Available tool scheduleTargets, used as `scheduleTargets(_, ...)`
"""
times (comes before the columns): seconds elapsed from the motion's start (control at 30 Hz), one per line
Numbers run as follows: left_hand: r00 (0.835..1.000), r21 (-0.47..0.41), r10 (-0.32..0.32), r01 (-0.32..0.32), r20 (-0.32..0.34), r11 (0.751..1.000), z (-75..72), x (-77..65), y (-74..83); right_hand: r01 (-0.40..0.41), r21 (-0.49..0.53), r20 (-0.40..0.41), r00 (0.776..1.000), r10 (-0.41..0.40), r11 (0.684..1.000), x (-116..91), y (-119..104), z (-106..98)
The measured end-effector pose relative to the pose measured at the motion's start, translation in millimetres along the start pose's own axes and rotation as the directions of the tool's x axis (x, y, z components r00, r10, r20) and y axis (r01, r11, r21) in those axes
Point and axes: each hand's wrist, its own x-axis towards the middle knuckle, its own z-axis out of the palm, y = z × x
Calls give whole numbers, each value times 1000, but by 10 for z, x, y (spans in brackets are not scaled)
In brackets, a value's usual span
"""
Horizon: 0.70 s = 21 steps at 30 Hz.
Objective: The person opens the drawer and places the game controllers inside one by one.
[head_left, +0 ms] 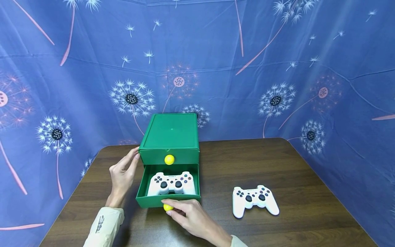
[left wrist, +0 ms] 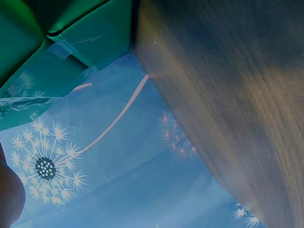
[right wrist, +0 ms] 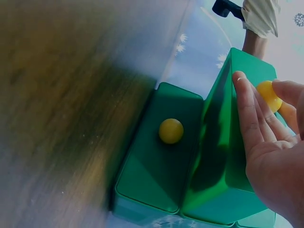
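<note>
A green two-drawer box (head_left: 174, 132) stands on the table, its upper drawer closed and its lower drawer (head_left: 142, 192) pulled out. Inside the lower drawer lies a white game controller (head_left: 171, 184). My right hand (head_left: 192, 216) pinches the yellow knob (head_left: 168, 207) on that drawer's front; the right wrist view shows the same knob (right wrist: 269, 96) between thumb and fingers. With fairly straight fingers, my left hand (head_left: 122, 176) touches the box's left front corner. The upper drawer has its own yellow knob (head_left: 169, 160). Little of the left hand shows in its wrist view.
A second white game controller (head_left: 254, 200) lies on the brown wooden table (head_left: 296, 171), to the right of the box. Behind and around the table hangs a blue cloth (head_left: 216, 89) with a dandelion print.
</note>
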Motion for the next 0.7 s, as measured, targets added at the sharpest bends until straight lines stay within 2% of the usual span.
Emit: scheduleTargets(0.7, 1000, 6, 4, -4, -3, 1000, -3, 1, 13, -28, 19, -4, 1000, 28, 999, 81, 76, -52)
